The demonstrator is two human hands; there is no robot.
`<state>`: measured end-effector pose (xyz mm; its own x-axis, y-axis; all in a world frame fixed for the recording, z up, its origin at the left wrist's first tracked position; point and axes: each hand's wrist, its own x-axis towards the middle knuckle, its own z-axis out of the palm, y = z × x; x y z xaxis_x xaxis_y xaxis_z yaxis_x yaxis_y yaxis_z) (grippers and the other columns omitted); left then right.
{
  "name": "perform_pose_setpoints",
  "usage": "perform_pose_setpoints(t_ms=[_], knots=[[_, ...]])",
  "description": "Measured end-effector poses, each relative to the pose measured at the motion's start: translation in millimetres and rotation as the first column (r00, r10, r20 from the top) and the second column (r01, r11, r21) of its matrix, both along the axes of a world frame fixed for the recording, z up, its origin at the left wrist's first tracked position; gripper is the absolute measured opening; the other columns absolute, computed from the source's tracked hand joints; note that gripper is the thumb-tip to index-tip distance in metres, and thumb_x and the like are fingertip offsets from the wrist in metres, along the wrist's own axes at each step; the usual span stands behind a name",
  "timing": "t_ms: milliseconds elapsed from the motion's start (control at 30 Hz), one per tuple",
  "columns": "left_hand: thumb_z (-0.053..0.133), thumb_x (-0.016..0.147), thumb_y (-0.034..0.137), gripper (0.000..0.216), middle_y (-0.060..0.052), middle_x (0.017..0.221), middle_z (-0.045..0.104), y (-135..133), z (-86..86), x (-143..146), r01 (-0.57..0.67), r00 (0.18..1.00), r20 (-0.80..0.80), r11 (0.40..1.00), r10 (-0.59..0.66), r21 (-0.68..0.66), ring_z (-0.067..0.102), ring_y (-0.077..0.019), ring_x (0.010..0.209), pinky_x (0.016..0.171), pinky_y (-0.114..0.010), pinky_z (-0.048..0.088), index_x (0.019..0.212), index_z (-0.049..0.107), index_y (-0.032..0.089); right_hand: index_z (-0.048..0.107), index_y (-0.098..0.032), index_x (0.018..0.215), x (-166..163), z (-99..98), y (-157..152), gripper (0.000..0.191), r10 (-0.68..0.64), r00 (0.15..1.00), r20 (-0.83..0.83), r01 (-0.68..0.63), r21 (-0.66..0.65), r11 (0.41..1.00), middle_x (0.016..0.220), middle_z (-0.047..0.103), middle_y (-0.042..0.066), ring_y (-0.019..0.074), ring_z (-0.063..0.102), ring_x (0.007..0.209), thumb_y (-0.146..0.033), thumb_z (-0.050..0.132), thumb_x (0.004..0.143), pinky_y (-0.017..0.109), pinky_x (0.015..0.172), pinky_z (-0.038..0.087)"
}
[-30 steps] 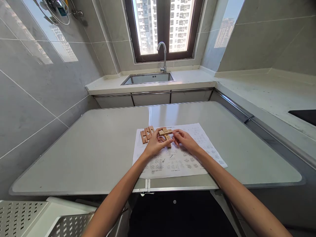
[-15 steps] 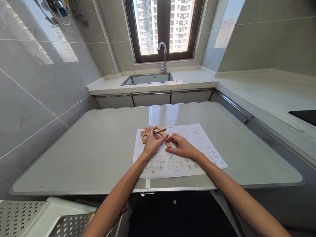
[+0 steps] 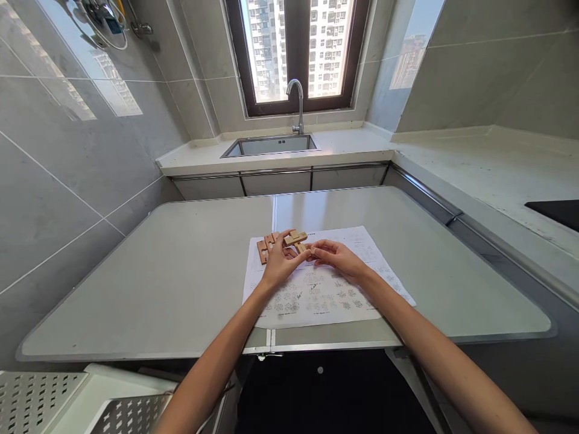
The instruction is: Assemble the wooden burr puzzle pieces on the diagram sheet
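Fingers curled, my left hand (image 3: 279,265) grips joined notched wooden blocks (image 3: 295,238) above a printed sheet (image 3: 323,298). My right hand (image 3: 339,259) meets it from the right, thumb and fingertips closed on a small wooden block that is mostly hidden by the fingers. The fingertips of both hands come together at the lower right of the joined blocks. Just left of my left hand, several more notched wooden pieces (image 3: 262,251) lie side by side on the sheet. Small line diagrams and a few handwritten ticks mark the paper.
The sheet lies on a pale folding table (image 3: 181,277) with a seam down its middle. Behind stand a counter (image 3: 199,157), a sink (image 3: 271,144) and a tap (image 3: 300,105) below a window. White perforated racks (image 3: 40,398) sit at the lower left.
My right hand has moved slightly up with the small wooden block, bringing it against the joined blocks. My left hand stays almost where it was, still holding them.
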<state>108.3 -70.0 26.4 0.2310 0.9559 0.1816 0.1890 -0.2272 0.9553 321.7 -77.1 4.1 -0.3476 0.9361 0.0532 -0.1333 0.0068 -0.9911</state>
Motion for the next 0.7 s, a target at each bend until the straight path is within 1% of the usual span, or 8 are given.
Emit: perform_pose_setpoints(t_ms=[100, 167, 267, 333, 400, 500, 600, 700], knots=[[0.086, 0.08, 0.047, 0.073, -0.006, 0.104, 0.073, -1, 0.7, 0, 0.047, 0.998, -0.035, 0.998, -0.046, 0.031, 0.062, -0.0121, 0.063, 0.058, -0.024, 0.05, 0.14, 0.052, 0.024, 0.069, -0.023, 0.101, 3, -3.4, 3, 0.042, -0.019, 0.996, -0.087, 0.013, -0.072, 0.997, 0.112, 0.076, 0.008, 0.0221, 0.072, 0.095, -0.055, 0.086, 0.08, 0.036, 0.084, 0.058], [0.086, 0.079, 0.048, 0.073, -0.004, 0.099, 0.073, -3, 2.0, 0, 0.072, 0.995, -0.07, 0.996, -0.068, 0.061, 0.061, -0.0132, 0.063, 0.06, -0.025, 0.05, 0.14, 0.054, 0.025, 0.067, -0.023, 0.104, 4, -6.7, 6, 0.046, -0.036, 0.991, -0.132, 0.021, -0.115, 0.993, 0.104, 0.076, 0.006, 0.0202, 0.071, 0.09, -0.053, 0.089, 0.077, 0.034, 0.081, 0.058], [0.086, 0.078, 0.048, 0.072, -0.002, 0.096, 0.072, -5, 5.6, 0, 0.094, 0.99, -0.119, 0.99, -0.082, 0.105, 0.061, -0.0148, 0.066, 0.065, -0.027, 0.051, 0.14, 0.056, 0.027, 0.065, -0.024, 0.108, 6, -9.6, 8, 0.05, -0.05, 0.983, -0.179, 0.02, -0.171, 0.985, 0.103, 0.076, 0.006, 0.0174, 0.07, 0.083, -0.051, 0.091, 0.076, 0.032, 0.077, 0.058], [0.086, 0.078, 0.049, 0.071, -0.002, 0.096, 0.072, -7, 8.7, -1, 0.114, 0.987, -0.126, 0.987, -0.099, 0.117, 0.062, -0.0156, 0.067, 0.066, -0.028, 0.052, 0.139, 0.057, 0.027, 0.065, -0.023, 0.108, 7, -10.0, 8, 0.049, -0.04, 0.98, -0.193, 0.001, -0.199, 0.98, 0.104, 0.075, 0.006, 0.0154, 0.068, 0.077, -0.049, 0.091, 0.076, 0.031, 0.074, 0.057], [0.086, 0.078, 0.049, 0.07, -0.003, 0.096, 0.072, -8, 11.6, -2, 0.141, 0.982, -0.14, 0.983, -0.124, 0.119, 0.061, -0.016, 0.068, 0.066, -0.029, 0.052, 0.138, 0.058, 0.027, 0.065, -0.022, 0.107, 7, -9.6, 8, 0.048, -0.018, 0.98, -0.198, -0.027, -0.219, 0.975, 0.099, 0.075, 0.005, 0.014, 0.065, 0.071, -0.046, 0.092, 0.075, 0.031, 0.072, 0.057], [0.088, 0.075, 0.05, 0.071, -0.001, 0.093, 0.07, -7, 14.9, -5, 0.167, 0.968, -0.21, 0.978, -0.138, 0.125, 0.057, -0.0145, 0.065, 0.064, -0.028, 0.051, 0.137, 0.062, 0.027, 0.066, -0.022, 0.108, 8, -9.0, 7, 0.049, 0.017, 0.979, -0.203, -0.066, -0.238, 0.969, 0.089, 0.073, 0.002, 0.0135, 0.063, 0.066, -0.044, 0.094, 0.074, 0.032, 0.07, 0.056], [0.088, 0.074, 0.052, 0.07, -0.003, 0.103, 0.068, -6, 16.7, -7, 0.197, 0.955, -0.252, 0.968, -0.154, 0.156, 0.055, -0.0139, 0.068, 0.063, -0.027, 0.05, 0.135, 0.065, 0.028, 0.065, -0.022, 0.108, 8, -8.7, 7, 0.052, 0.04, 0.977, -0.211, -0.093, -0.248, 0.964, 0.085, 0.072, 0.001, 0.0142, 0.063, 0.067, -0.046, 0.094, 0.073, 0.032, 0.069, 0.055], [0.089, 0.073, 0.052, 0.066, -0.006, 0.113, 0.066, -6, 17.1, -7, 0.245, 0.946, -0.261, 0.95, -0.191, 0.192, 0.056, -0.0153, 0.074, 0.063, -0.026, 0.051, 0.132, 0.068, 0.029, 0.065, -0.022, 0.106, 8, -7.9, 6, 0.053, 0.06, 0.975, -0.214, -0.115, -0.253, 0.961, 0.088, 0.072, 0.002, 0.0143, 0.063, 0.068, -0.048, 0.095, 0.071, 0.03, 0.066, 0.053]])
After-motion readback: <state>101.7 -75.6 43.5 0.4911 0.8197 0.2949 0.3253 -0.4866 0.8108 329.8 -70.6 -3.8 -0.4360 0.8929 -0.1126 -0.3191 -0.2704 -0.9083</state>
